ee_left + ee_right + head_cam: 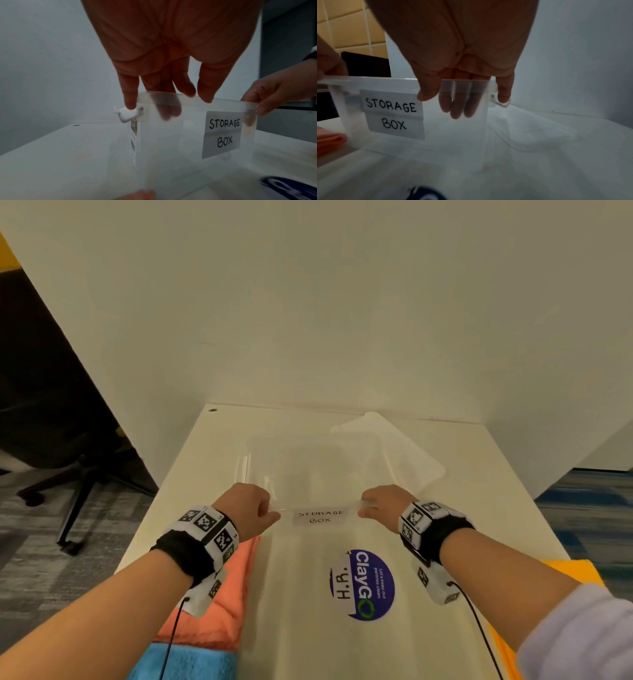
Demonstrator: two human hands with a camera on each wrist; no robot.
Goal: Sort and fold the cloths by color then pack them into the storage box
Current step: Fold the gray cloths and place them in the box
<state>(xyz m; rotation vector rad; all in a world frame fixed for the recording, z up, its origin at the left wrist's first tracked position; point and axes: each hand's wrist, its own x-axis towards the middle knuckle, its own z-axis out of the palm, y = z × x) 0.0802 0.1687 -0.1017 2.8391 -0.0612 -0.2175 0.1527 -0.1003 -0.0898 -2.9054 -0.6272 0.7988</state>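
Note:
A clear plastic storage box [318, 505] with a handwritten "STORAGE BOX" label stands mid-table, and no cloth shows inside it. My left hand [270, 510] grips the near rim at its left corner. In the left wrist view its fingers [164, 97] hang inside the box wall [188, 142], with one finger on a white latch [128, 113]. My right hand [368, 506] pinches the same rim at the right corner [462, 97]. A folded orange cloth [219, 604] lies under my left forearm, a blue cloth [195, 662] nearer me. A yellow cloth [575, 571] lies under my right forearm.
The box's clear lid [404, 453] lies flat behind and to the right of the box. A blue round sticker [368, 583] is on the white table [496, 508]. White partitions rise behind. An office chair [68, 467] stands on the floor to the left.

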